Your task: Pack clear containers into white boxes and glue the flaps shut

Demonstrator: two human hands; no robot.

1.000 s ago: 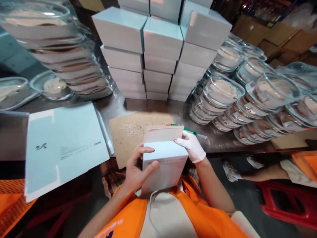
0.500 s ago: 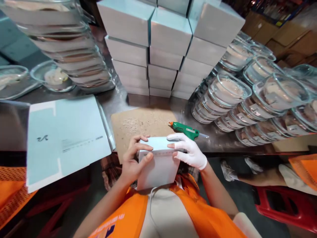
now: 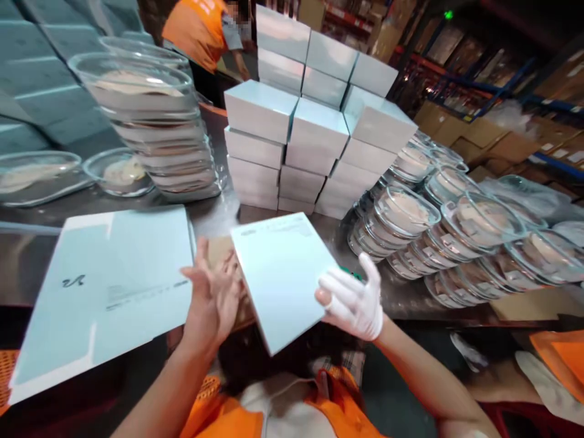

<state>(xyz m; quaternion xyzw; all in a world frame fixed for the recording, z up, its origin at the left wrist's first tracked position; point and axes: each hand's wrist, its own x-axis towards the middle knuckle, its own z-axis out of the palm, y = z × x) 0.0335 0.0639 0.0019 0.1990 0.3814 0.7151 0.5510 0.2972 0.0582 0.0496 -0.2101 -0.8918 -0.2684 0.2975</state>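
From where I stand, the person at the bench has a pale box in the gloved right hand, gripped by its right side with a bare fingertip poking out of the white glove. The box is raised and turned at a slant over the bench's near edge, one corner toward the wearer's lap, a line of faint print along its far border. The bare left hand is loose beside the box's left side, fingers spread and holding nothing; I can't tell whether any finger brushes it. A strip of tan board shows between that hand and the box, and a bit of green glue gun peeks out behind the glove. To the left lie printed sheets, their near corner jutting past the bench's near edge. Behind them rises a leaning stack of clear tubs. White cartons are piled toward the bench's far edge, and more tubs, the right-hand rows, fill the bench's right side. Beyond the far edge a co-worker in orange bends over, one arm reaching down; shelving stands farther back, to the right.
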